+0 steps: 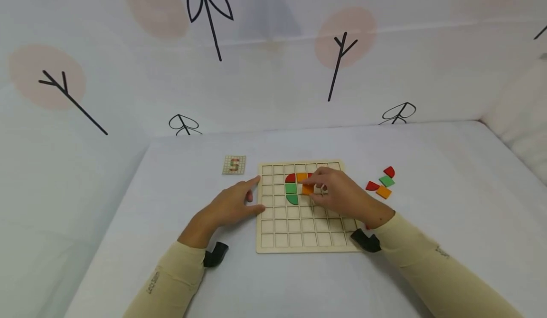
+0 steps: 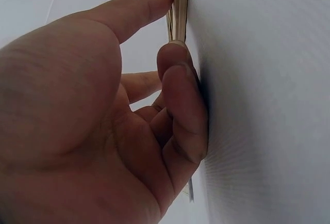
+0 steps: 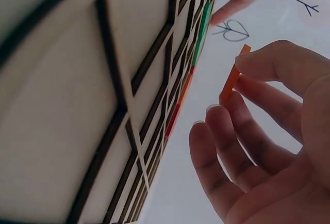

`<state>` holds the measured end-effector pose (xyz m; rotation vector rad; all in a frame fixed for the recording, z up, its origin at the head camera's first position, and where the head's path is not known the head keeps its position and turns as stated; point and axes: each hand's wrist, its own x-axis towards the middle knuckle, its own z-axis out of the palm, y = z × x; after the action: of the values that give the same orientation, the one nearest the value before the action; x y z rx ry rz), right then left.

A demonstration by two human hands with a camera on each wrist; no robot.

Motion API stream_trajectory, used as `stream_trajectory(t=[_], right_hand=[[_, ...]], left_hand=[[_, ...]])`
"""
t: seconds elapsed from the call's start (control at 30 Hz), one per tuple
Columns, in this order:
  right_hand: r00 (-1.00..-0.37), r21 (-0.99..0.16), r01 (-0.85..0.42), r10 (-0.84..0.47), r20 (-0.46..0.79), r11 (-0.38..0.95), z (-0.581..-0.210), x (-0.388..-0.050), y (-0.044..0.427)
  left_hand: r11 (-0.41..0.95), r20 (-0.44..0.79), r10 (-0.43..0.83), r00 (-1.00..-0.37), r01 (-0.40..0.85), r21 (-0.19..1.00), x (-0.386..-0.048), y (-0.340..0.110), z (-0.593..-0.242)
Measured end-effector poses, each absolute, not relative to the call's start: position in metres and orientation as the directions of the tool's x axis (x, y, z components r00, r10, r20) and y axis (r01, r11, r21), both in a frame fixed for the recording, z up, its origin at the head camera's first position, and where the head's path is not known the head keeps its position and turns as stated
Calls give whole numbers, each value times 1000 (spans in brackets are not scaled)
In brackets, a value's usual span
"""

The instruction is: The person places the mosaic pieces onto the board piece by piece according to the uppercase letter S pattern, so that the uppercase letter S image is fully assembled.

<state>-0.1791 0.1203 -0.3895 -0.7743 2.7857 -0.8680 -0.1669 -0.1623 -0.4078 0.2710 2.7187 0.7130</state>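
A pale wooden grid board lies on the white cloth. My right hand pinches an orange square tile between thumb and fingers, tilted above the board's upper middle. Set in the grid are a red quarter-circle tile, an orange square, a green square and a green quarter-circle. Another red tile is partly covered by my right fingers. At the board's left edge my left hand rests with index finger and thumb extended against it; its other fingers bend underneath.
Right of the board lie loose tiles: two red quarter-circles, a green square and an orange square. A small gridded card with an S-shaped pattern sits beyond the left hand. Patterned white cloth rises behind.
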Motion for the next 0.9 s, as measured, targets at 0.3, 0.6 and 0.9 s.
stream_trajectory(t=[0.3, 0.6, 0.9], right_hand=[[-839, -564, -451, -544, 3, 692, -395, -181, 119], [-804, -562, -506, -593, 35, 654, -402, -181, 119], [-797, -533, -523, -604, 28, 666, -402, -181, 119]], left_hand=[[857, -260, 264, -929, 102, 505, -166, -162, -407], [851, -255, 270, -928, 106, 514, -165, -164, -405], [848, -254, 274, -927, 108, 519, -165, -163, -405]])
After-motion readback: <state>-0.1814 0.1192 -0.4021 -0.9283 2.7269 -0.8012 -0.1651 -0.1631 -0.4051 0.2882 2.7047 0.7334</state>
